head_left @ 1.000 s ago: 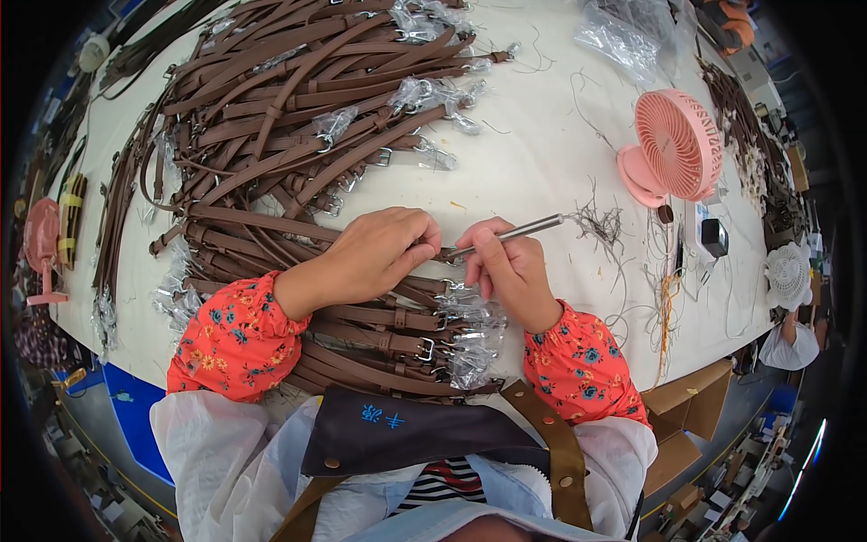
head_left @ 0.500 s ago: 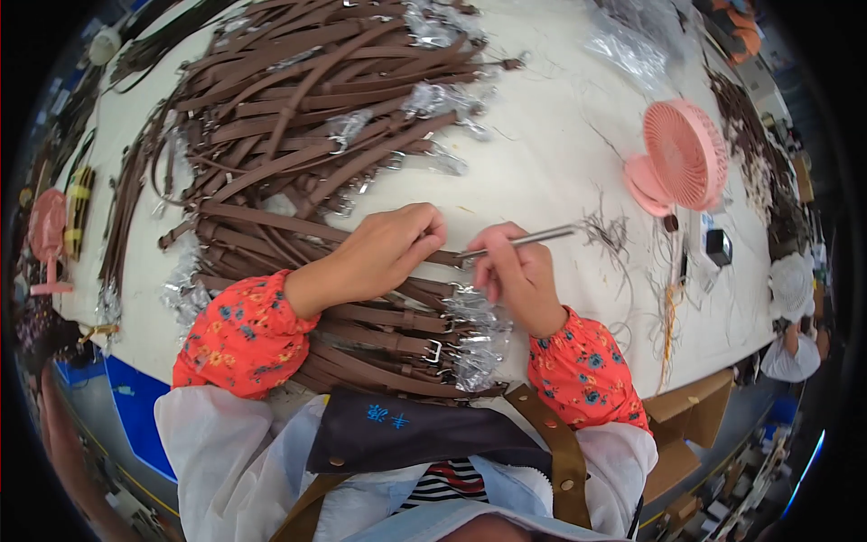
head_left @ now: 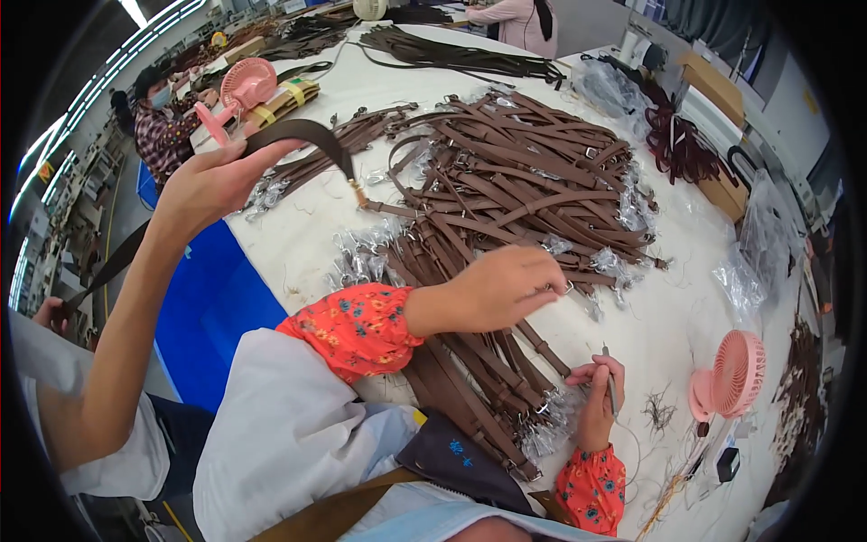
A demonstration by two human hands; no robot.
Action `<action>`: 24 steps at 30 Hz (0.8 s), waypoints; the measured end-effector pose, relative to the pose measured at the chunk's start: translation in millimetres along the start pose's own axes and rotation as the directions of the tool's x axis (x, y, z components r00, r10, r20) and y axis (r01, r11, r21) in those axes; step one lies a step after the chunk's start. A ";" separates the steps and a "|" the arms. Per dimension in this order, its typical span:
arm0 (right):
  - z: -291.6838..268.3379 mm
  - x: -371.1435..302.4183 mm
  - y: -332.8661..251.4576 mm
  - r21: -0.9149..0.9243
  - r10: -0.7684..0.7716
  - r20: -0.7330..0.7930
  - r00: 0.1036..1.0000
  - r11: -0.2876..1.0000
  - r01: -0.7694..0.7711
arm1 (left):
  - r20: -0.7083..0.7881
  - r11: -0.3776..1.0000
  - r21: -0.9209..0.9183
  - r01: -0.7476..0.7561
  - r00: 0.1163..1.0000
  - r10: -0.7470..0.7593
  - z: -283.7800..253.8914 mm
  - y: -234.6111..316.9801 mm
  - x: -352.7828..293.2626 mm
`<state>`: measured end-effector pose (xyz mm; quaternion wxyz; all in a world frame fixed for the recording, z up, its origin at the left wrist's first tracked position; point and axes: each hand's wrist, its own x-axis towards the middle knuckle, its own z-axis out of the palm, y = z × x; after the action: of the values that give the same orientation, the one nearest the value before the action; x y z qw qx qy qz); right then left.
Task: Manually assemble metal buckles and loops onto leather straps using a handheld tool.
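Observation:
My left hand (head_left: pixel 508 287) is over the middle of a heap of brown leather straps (head_left: pixel 533 194). Its fingers are curled together, and a small bit of metal shows near the tips; what they pinch, if anything, I cannot make out. Lower right, my right hand (head_left: pixel 596 393) grips a slim metal tool (head_left: pixel 612 384) that looks like tweezers, pointing up. The end of one strap (head_left: pixel 544 348) reaches this hand; whether the fingers touch it I cannot tell. Beneath my hands lie more straps (head_left: pixel 479 379) with metal buckles and clear plastic wrap (head_left: pixel 551 425) at their ends.
From the left a co-worker's hand (head_left: pixel 212 181) holds up a dark strap (head_left: pixel 312 134) with a brass-coloured end. One pink fan (head_left: pixel 739 372) stands right, another (head_left: pixel 248 86) far left. Loose thread (head_left: pixel 659 411) lies near my right hand. A blue bin (head_left: pixel 212 316) is beside the table.
The view has swung left and up, bringing in the co-worker's arm with its strap. My hands are farther apart. The tool still sits in my right hand, now pointing upward.

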<state>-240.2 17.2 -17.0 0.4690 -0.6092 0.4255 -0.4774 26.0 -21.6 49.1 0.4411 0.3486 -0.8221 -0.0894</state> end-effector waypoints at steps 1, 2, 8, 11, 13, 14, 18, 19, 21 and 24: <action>-0.4 -0.5 -1.0 -0.005 -0.004 -0.010 1.000 1.000 0.004 | -0.088 0.997 -0.067 0.048 0.995 -0.054 -9.4 1.7 -5.0; -0.2 0.4 -2.2 -0.002 0.005 -0.020 1.000 1.000 -0.005 | -0.199 0.954 -0.230 0.194 0.950 -0.241 -17.2 10.9 -10.8; 1.4 6.0 2.1 -0.058 -0.044 -0.045 0.998 0.997 0.042 | -0.489 0.677 -0.697 0.236 0.534 -0.689 -12.6 8.3 -89.4; 1.2 5.6 -0.2 -0.103 -0.068 -0.022 0.997 0.993 0.065 | -0.294 0.609 -0.664 0.434 0.596 -0.747 -19.9 13.3 -123.4; 0.7 5.0 1.5 -0.130 -0.101 -0.010 0.995 0.987 0.099 | -0.263 0.812 0.450 0.372 0.924 -0.278 -42.0 23.6 -115.6; 0.2 4.8 1.1 -0.134 -0.091 -0.019 0.996 0.987 0.087 | -0.253 0.816 0.443 0.370 0.925 -0.283 -51.2 22.7 -114.6; -1.2 2.8 0.8 -0.148 -0.088 -0.017 0.996 0.985 0.084 | 0.021 0.583 0.770 0.259 0.903 -0.429 -74.4 10.3 -138.7; -1.4 2.7 0.5 -0.149 -0.071 -0.018 0.997 0.987 0.067 | -0.003 0.531 0.796 0.290 0.879 -0.476 -76.1 10.1 -139.3; -1.6 3.3 0.4 -0.150 -0.047 -0.027 0.999 0.988 0.043 | -0.005 0.489 0.818 0.303 0.854 -0.521 -80.9 6.8 -135.7; -2.4 2.9 0.6 -0.143 -0.058 -0.030 0.998 0.988 0.053 | -0.011 0.497 0.768 0.404 0.784 -0.620 -85.7 2.5 -124.1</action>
<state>-242.1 13.9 -16.8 0.4036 -0.6446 0.4492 -0.4688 137.9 74.9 18.9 0.0994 0.7097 -0.6933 0.0753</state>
